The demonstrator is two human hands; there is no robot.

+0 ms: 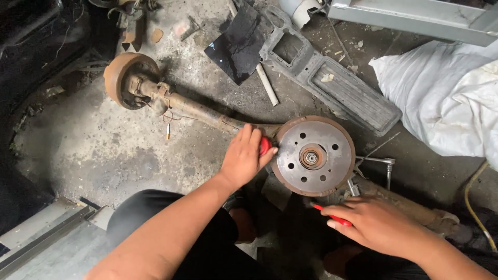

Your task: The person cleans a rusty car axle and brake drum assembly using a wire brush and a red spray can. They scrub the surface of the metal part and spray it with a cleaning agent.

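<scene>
A rusty round brake disc hub (313,155) with several bolt holes lies face up on the concrete floor, joined to a rusty axle beam (197,111) that runs up-left to a second rusty hub (128,79). My left hand (244,155) is closed around a red-handled tool (265,146) pressed against the disc's left edge. My right hand (376,223) rests just below the disc's lower right rim and grips another red-handled tool (334,218); its working end is hidden.
A grey plastic console panel (332,83) and a black sheet (239,44) lie beyond the disc. A white sack (446,98) sits at right, metal wrenches (381,162) beside the disc, a yellow hose (474,207) at far right, metal sill (46,233) at lower left.
</scene>
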